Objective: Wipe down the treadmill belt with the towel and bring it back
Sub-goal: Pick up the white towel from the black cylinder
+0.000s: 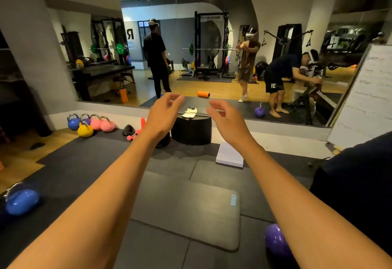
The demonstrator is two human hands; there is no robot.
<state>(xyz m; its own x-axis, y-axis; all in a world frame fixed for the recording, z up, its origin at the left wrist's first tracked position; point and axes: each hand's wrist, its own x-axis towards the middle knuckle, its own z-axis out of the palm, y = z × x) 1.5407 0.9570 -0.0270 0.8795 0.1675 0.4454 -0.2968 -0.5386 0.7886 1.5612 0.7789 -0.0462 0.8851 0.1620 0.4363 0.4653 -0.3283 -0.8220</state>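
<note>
A white folded towel (190, 113) lies on top of a round black block (191, 131) that stands against the base of the wall mirror. Both my arms reach out toward it. My left hand (163, 113) hangs just left of the towel, fingers curled and apart, holding nothing. My right hand (226, 118) hangs just right of it, also open and empty. Neither hand touches the towel. No treadmill belt is clearly visible; only dark equipment at the right shows in the mirror.
A dark exercise mat (186, 207) lies on the rubber floor below my arms. Several coloured kettlebells (91, 122) sit at left, a blue one (21, 201) near left, a purple one (275, 241) near right. A white pad (230, 155), a whiteboard (364, 98) and a person's dark clothing (360, 183) are at right.
</note>
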